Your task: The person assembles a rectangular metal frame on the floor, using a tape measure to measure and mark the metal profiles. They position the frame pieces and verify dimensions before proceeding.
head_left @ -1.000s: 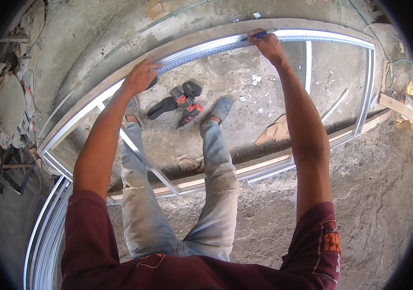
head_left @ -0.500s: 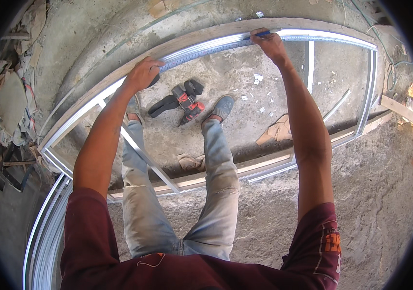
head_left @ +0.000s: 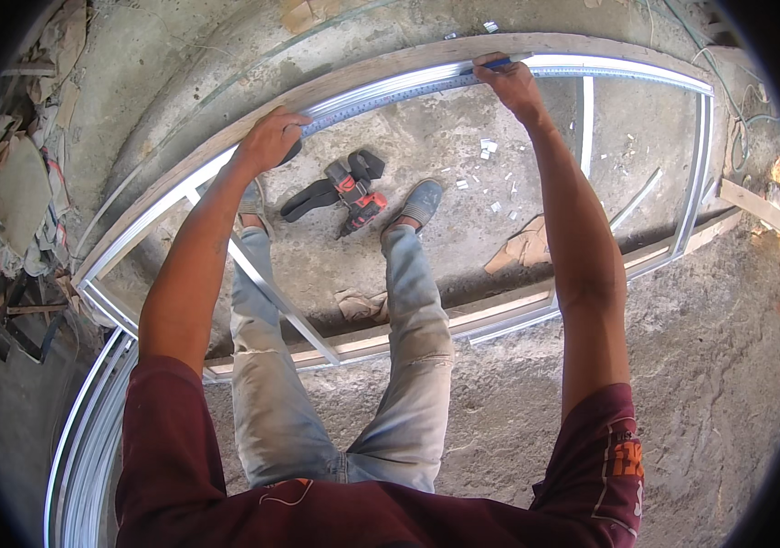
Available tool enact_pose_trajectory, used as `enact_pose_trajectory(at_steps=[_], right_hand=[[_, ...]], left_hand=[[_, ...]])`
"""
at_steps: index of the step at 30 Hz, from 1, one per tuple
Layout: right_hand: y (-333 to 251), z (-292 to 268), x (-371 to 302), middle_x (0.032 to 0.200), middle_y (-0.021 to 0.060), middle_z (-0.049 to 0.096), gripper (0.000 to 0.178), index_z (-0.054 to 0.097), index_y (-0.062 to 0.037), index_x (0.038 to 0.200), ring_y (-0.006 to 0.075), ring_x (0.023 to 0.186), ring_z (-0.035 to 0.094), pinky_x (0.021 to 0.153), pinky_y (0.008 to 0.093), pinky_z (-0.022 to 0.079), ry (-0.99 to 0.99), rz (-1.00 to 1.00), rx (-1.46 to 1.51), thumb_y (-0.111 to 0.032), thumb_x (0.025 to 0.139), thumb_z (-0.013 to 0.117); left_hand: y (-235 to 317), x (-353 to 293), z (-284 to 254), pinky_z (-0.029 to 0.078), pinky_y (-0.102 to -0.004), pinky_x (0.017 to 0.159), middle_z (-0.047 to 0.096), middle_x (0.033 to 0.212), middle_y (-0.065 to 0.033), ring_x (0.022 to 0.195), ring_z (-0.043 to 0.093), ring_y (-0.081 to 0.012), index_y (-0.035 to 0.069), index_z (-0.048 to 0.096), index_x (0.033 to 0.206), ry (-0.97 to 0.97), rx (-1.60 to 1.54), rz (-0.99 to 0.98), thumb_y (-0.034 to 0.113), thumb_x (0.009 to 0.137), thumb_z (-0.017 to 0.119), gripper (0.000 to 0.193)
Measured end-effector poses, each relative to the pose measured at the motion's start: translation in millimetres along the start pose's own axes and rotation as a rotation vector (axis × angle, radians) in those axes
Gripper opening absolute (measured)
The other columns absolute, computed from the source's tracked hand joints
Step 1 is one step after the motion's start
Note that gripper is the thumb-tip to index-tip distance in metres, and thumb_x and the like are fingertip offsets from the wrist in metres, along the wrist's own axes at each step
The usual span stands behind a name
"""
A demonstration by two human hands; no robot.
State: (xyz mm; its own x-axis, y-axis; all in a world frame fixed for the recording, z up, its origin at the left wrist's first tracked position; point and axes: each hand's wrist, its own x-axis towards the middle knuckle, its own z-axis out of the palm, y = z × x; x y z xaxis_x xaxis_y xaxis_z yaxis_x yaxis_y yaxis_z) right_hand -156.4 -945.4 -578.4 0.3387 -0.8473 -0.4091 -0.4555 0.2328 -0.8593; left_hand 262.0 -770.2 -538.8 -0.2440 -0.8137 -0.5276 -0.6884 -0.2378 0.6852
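A tape measure's pale blade (head_left: pixel 363 110) stretches along the far rail of a silvery metal frame (head_left: pixel 588 128), passing under both hands and on to the right. My left hand (head_left: pixel 268 142) is closed round the tape measure at the left; only a dark bit of its case shows beneath the fingers. At the same rail, my right hand (head_left: pixel 511 89) pinches a blue pen (head_left: pixel 497 63) and rests by the blade. The pen's tip end lies against the rail, partly hidden by the fingers.
A red and black cordless drill (head_left: pixel 363 205) lies on the concrete inside the frame, beside a black strap (head_left: pixel 308 198). White scraps (head_left: pixel 489 146) and torn cardboard (head_left: pixel 520 245) are scattered there. Wooden boards (head_left: pixel 399 62) border the frame. Metal lengths (head_left: pixel 89 457) lie at lower left.
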Motion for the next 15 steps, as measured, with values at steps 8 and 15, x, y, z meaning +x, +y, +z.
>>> enact_pose_trajectory(at_steps=[8,15], right_hand=[[-7.7,-0.4,-0.9,0.094,0.008,0.075,0.023,0.073,-0.0065,0.104,0.0155,0.085,0.068,0.077,0.03,0.052,0.007,0.031,-0.115,-0.02,0.085,0.074],[-7.8,0.9,-1.5,0.094,0.0083,0.075,0.022,0.072,-0.0057,0.103,0.0162,0.085,0.068,0.077,0.0307,0.053,0.012,0.033,-0.074,-0.018,0.086,0.073]], left_hand=[[-1.7,-1.3,-0.1,0.045,-0.0381,0.097,0.062,0.11,-0.0169,0.108,0.06,-0.034,0.008,0.069,0.116,0.009,-0.01,0.006,0.017,0.094,0.054,0.029],[-3.6,-0.6,0.9,0.045,-0.0382,0.099,0.063,0.112,-0.0171,0.109,0.06,-0.0344,0.008,0.07,0.116,0.01,0.006,0.014,0.018,0.094,0.052,0.03]])
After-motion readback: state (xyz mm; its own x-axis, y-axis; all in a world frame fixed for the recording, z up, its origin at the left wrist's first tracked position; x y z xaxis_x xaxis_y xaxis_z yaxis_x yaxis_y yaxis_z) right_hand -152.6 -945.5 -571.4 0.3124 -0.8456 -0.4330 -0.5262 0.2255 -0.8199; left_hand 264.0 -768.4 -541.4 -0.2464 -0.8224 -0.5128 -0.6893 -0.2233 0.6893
